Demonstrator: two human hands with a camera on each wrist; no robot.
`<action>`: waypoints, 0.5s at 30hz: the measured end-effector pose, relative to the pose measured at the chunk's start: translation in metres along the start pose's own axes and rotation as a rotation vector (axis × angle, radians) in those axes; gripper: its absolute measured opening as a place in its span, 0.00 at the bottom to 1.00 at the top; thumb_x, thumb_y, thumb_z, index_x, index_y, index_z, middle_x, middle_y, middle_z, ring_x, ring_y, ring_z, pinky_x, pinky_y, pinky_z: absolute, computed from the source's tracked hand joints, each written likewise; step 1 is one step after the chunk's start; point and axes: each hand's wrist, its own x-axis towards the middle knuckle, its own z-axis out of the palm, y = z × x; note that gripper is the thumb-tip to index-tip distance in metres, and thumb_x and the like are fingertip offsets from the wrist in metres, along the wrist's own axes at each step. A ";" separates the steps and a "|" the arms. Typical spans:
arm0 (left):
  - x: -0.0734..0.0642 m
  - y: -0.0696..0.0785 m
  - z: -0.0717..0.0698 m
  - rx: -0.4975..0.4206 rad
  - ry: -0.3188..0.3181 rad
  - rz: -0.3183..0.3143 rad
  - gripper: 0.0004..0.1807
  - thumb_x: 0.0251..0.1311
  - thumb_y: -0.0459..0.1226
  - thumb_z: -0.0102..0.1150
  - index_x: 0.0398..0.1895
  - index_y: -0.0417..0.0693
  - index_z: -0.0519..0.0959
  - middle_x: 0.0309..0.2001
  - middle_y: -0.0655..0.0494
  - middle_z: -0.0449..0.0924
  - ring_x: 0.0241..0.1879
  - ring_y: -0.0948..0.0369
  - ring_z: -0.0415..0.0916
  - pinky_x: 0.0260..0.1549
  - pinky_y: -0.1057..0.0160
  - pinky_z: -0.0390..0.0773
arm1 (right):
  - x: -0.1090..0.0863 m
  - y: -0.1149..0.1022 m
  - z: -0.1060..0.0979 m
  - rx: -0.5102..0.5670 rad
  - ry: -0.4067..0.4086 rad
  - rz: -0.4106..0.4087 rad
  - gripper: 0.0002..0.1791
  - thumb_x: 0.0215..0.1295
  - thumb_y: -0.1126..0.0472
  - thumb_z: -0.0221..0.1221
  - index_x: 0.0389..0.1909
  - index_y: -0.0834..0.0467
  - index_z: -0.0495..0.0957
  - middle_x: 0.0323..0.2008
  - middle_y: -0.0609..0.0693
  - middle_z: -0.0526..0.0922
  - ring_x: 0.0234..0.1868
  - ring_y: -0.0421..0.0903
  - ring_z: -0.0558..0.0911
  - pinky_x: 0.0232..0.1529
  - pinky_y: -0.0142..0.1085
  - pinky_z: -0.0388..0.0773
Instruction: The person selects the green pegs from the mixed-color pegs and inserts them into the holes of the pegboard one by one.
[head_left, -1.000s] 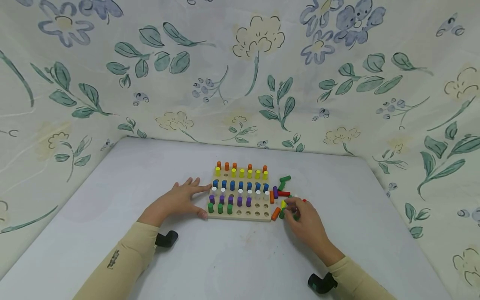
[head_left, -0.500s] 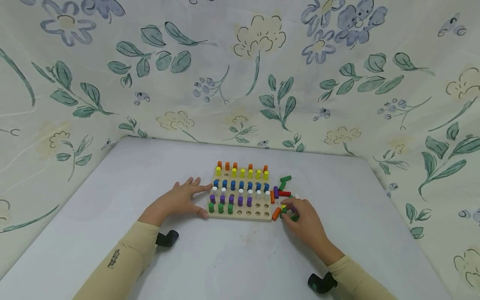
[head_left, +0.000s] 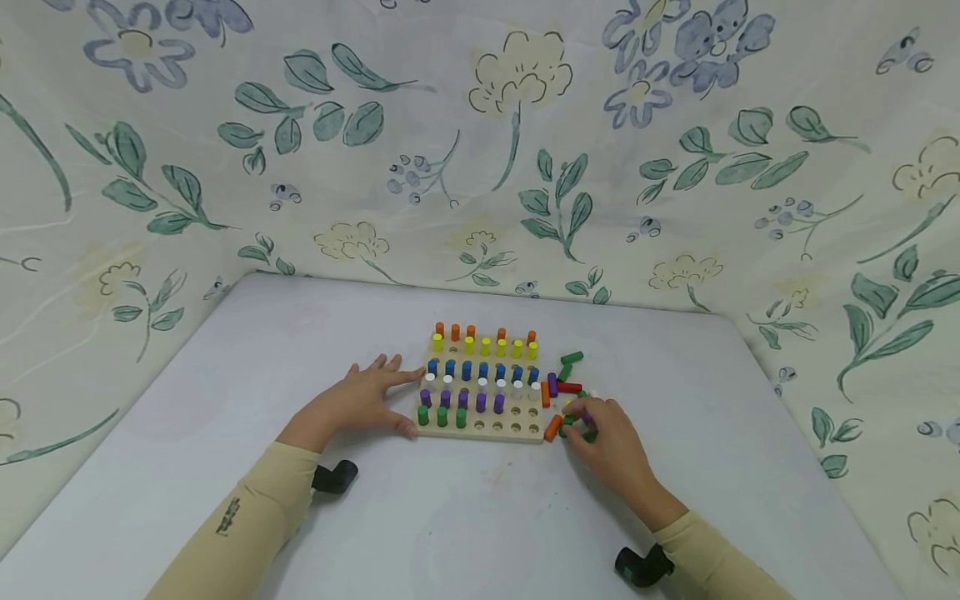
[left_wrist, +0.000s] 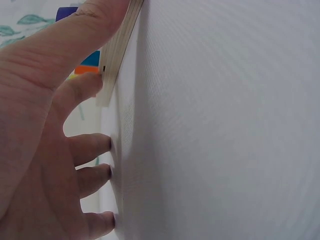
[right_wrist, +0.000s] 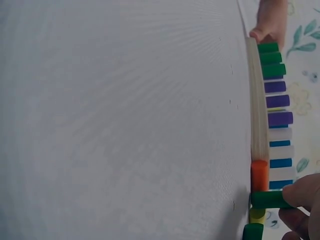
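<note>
A wooden pegboard (head_left: 487, 434) holds upright rows of orange, yellow, blue, white, purple and green pegs. At its left side my left hand (head_left: 360, 400) rests with fingers spread. In the left wrist view, thumb (left_wrist: 85, 30) and index finger touch the board's edge, and the other fingertips rest on the table. Right of the board, my right hand (head_left: 615, 437) pinches a green peg (right_wrist: 270, 200) by one end. That peg stands close beside a lying orange peg (right_wrist: 259, 175) in the right wrist view. The right palm hides part of the loose pegs.
Loose pegs lie along the board's right side, among them a red peg (head_left: 570, 387), a purple peg (head_left: 552, 384) and a green peg (head_left: 572, 357). Several holes at the board's front right (head_left: 516, 428) hold no peg. A floral cloth (head_left: 442, 150) stands behind the white table (head_left: 450, 517).
My right hand has moved slightly left over the loose pegs, its fingers closing on a green peg. The left hand stays at the board's edge.
</note>
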 end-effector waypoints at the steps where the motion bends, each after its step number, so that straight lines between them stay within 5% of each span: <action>1: 0.000 0.000 0.000 0.000 0.001 0.000 0.59 0.41 0.65 0.75 0.78 0.56 0.64 0.79 0.33 0.47 0.79 0.35 0.35 0.72 0.30 0.33 | 0.000 0.000 0.000 0.001 0.001 0.002 0.11 0.63 0.62 0.70 0.45 0.54 0.82 0.39 0.48 0.83 0.41 0.46 0.75 0.40 0.39 0.78; 15: -0.001 0.000 0.000 0.000 0.004 0.004 0.59 0.41 0.65 0.75 0.78 0.55 0.64 0.79 0.32 0.47 0.78 0.34 0.35 0.72 0.29 0.33 | 0.003 -0.009 0.003 -0.023 0.035 -0.012 0.14 0.62 0.61 0.71 0.48 0.54 0.81 0.41 0.45 0.84 0.41 0.44 0.75 0.41 0.37 0.80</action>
